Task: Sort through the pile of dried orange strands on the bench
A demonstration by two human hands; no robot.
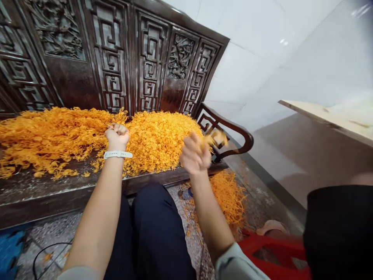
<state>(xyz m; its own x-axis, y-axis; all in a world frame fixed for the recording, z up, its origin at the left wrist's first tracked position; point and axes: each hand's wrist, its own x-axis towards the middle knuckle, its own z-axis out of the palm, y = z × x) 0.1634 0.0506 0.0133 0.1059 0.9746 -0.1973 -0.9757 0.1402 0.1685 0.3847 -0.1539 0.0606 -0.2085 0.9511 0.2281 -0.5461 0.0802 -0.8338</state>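
My left hand (117,135) is closed in a fist over the bench seat, between two heaps; what it grips is hidden, though thin orange strands show by its fingers. To its left spreads a loose heap of orange stringy pieces with flower-like tips (58,134). On its right lies a denser heap of yellow-orange flower-like pieces (160,142). My right hand (196,153), smeared by motion, is closed near the bench's right end. A blurred yellow-orange flower-like piece (217,138) sticks out from its fingers to the right.
The dark carved wooden bench (78,83) has a curved armrest (247,140) at right. Orange thin stems (229,198) are piled on the floor below. A red plastic stool (271,252) and a person in black (340,229) are at lower right. A board (329,120) juts in at right.
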